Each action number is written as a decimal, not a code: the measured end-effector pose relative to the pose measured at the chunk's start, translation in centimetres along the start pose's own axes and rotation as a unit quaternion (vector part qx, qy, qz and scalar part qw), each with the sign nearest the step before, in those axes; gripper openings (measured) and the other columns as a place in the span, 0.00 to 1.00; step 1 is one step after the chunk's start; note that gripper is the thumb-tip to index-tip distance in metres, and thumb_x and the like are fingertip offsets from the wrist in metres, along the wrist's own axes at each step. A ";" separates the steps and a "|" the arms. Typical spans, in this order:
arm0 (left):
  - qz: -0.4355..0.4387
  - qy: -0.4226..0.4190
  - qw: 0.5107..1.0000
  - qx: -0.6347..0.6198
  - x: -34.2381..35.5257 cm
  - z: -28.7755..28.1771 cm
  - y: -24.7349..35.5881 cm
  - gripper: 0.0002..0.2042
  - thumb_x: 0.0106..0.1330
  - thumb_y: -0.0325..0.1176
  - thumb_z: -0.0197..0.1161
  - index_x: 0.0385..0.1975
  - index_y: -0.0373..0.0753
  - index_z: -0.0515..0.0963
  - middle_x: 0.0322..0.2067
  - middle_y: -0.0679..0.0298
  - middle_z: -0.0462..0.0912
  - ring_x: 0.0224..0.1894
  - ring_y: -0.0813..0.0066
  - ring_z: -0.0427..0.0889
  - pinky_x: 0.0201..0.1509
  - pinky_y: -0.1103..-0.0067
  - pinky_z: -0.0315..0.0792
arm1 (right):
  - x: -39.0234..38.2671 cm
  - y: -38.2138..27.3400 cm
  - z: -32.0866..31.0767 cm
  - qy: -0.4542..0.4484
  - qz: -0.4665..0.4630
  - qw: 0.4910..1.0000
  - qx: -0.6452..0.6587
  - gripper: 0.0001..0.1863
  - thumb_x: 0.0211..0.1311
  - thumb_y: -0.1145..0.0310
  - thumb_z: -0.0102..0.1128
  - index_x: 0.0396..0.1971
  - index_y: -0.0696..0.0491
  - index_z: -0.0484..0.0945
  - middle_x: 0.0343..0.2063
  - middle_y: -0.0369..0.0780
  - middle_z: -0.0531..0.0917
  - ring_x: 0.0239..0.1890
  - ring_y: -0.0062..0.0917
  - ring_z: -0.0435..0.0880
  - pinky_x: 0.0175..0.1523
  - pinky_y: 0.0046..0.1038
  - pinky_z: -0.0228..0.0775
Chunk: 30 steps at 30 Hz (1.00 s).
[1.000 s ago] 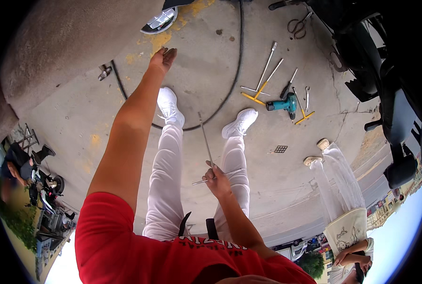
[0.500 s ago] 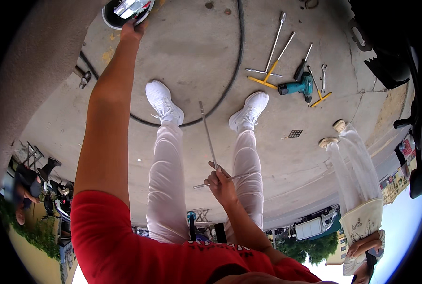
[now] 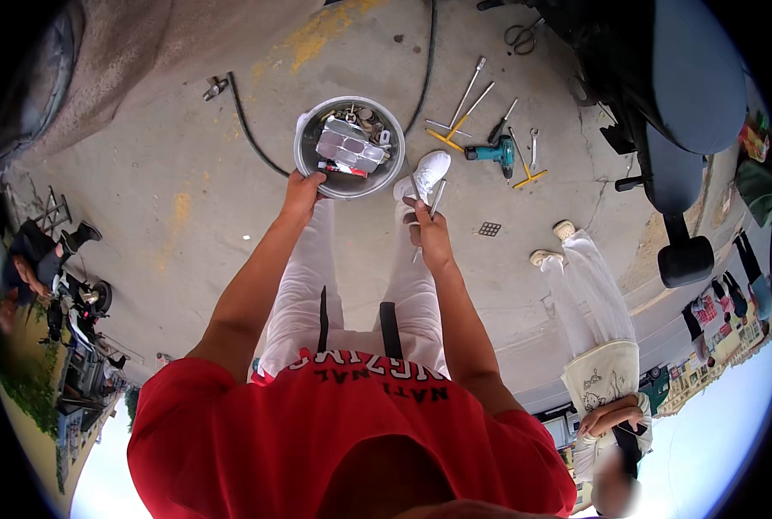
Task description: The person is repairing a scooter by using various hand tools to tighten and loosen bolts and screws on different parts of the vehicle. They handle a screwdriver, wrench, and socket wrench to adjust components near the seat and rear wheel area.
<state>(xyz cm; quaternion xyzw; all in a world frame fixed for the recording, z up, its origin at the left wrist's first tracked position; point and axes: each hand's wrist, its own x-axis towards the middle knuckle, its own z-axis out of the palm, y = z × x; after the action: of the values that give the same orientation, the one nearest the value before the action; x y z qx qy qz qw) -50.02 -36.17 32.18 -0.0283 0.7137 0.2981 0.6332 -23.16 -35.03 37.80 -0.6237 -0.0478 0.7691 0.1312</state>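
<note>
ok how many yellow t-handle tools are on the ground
2: one yellow tool lies up and left of the teal drill, beside a silver T-handle; the other lies right of the drill, by the wrench. I see no others.

Grey concrete ground (image 3: pixel 221 259) spreads beneath the left grip (image 3: pixel 301 195) and the right grip (image 3: pixel 431 235). Yellow stains (image 3: pixel 306 48) mark it ahead of the left grip, and thin cracks (image 3: pixel 599 203) cross it right of the right grip. A rough brown surface (image 3: pixel 144 65) curves ahead and left of the left grip, with green foliage (image 3: pixel 16 381) far to its left. Far right of the right grip, pale yellowish buildings (image 3: pixel 693 389) stand under bright daytime sky (image 3: pixel 716 432).
</note>
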 end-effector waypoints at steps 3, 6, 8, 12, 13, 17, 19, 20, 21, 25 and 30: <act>0.012 -0.022 0.998 0.056 -9.6 1.8 4.3 0.15 0.57 0.24 0.53 0.45 0.29 0.69 0.35 0.57 0.78 0.34 0.68 0.81 0.34 0.73 0.80 | -4.8 -6.4 2.3 -0.011 -0.088 0.988 -0.125 0.30 0.62 0.46 0.53 0.48 0.62 0.72 0.26 0.36 0.75 0.17 0.11 0.59 0.20 0.18 0.49; 0.050 -0.044 0.995 0.071 -17.7 2.7 7.9 0.15 0.57 0.25 0.52 0.44 0.29 0.70 0.34 0.58 0.78 0.33 0.69 0.81 0.35 0.73 0.79 | -10.3 -10.1 3.9 -0.008 -0.134 0.949 -0.284 0.29 0.59 0.50 0.57 0.47 0.62 0.72 0.28 0.38 0.76 0.26 0.17 0.69 0.26 0.21 0.60; 0.083 -0.041 0.994 0.064 -21.7 3.1 10.0 0.14 0.56 0.26 0.52 0.42 0.28 0.71 0.33 0.58 0.78 0.32 0.70 0.80 0.35 0.74 0.78 | -14.6 -12.7 5.5 -0.012 -0.168 0.946 -0.277 0.26 0.57 0.55 0.59 0.46 0.62 0.71 0.28 0.37 0.76 0.30 0.19 0.71 0.29 0.24 0.63; 0.158 -0.072 0.982 0.069 -28.3 3.9 14.7 0.12 0.56 0.26 0.53 0.39 0.28 0.73 0.32 0.59 0.78 0.31 0.74 0.78 0.34 0.76 0.73 | -20.9 -15.1 7.8 -0.107 -0.134 0.980 -0.106 0.15 0.53 0.72 0.54 0.41 0.60 0.69 0.20 0.34 0.71 0.18 0.15 0.66 0.19 0.20 0.53; 0.181 -0.067 0.976 0.100 -29.4 3.7 15.4 0.13 0.56 0.26 0.53 0.39 0.27 0.73 0.31 0.59 0.78 0.30 0.74 0.78 0.35 0.76 0.73 | -22.0 -15.4 8.0 -0.131 -0.130 0.979 -0.082 0.13 0.52 0.73 0.53 0.39 0.59 0.69 0.19 0.33 0.69 0.17 0.14 0.63 0.18 0.19 0.50; 0.278 -0.040 0.941 0.188 -33.5 3.4 19.4 0.19 0.54 0.29 0.55 0.46 0.28 0.71 0.37 0.56 0.78 0.36 0.69 0.77 0.46 0.75 0.71 | -26.8 -16.7 9.7 -0.170 -0.153 0.973 -0.004 0.07 0.49 0.78 0.47 0.31 0.57 0.68 0.16 0.31 0.65 0.13 0.11 0.56 0.15 0.19 0.41; 0.397 0.010 0.905 0.153 -35.2 3.7 20.0 0.19 0.54 0.29 0.57 0.47 0.31 0.72 0.41 0.53 0.77 0.41 0.65 0.77 0.49 0.73 0.70 | -29.4 -16.9 10.9 -0.153 -0.183 0.971 0.013 0.06 0.49 0.78 0.48 0.30 0.56 0.68 0.16 0.31 0.66 0.13 0.11 0.56 0.16 0.19 0.41; 0.489 0.079 0.843 0.209 -36.5 3.8 20.7 0.19 0.54 0.29 0.59 0.47 0.32 0.72 0.43 0.54 0.76 0.44 0.63 0.76 0.51 0.72 0.69 | -29.7 -16.9 10.9 -0.172 -0.190 0.966 0.016 0.05 0.49 0.78 0.48 0.29 0.57 0.68 0.17 0.31 0.67 0.13 0.11 0.57 0.16 0.18 0.42; 0.571 0.146 0.765 0.260 -38.2 4.1 21.8 0.19 0.54 0.29 0.60 0.48 0.33 0.73 0.46 0.54 0.75 0.47 0.61 0.74 0.53 0.71 0.68 | -30.3 -16.9 11.1 -0.164 -0.189 0.968 0.020 0.05 0.49 0.78 0.48 0.29 0.57 0.68 0.17 0.31 0.67 0.13 0.11 0.57 0.16 0.18 0.42; 0.694 0.065 0.587 0.411 -41.5 4.4 23.9 0.23 0.54 0.27 0.63 0.53 0.38 0.71 0.52 0.56 0.71 0.55 0.58 0.68 0.59 0.70 0.64 | -31.6 -17.1 11.8 -0.160 -0.203 0.966 0.018 0.04 0.49 0.78 0.48 0.27 0.59 0.69 0.17 0.32 0.68 0.13 0.11 0.57 0.15 0.18 0.41; 0.667 0.007 0.514 0.539 -41.5 7.4 25.0 0.34 0.43 0.33 0.71 0.54 0.34 0.69 0.59 0.56 0.65 0.63 0.57 0.61 0.61 0.68 0.60 | -33.4 -16.9 12.6 -0.174 -0.219 0.960 -0.011 0.02 0.48 0.78 0.47 0.24 0.58 0.69 0.15 0.32 0.67 0.12 0.11 0.57 0.15 0.18 0.41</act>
<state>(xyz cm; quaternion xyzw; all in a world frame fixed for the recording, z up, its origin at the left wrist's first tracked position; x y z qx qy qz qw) -45.79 -26.26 79.92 0.8008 0.5512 0.1906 0.1365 -26.76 -26.41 76.16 -0.4560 -0.2137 0.8175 0.2795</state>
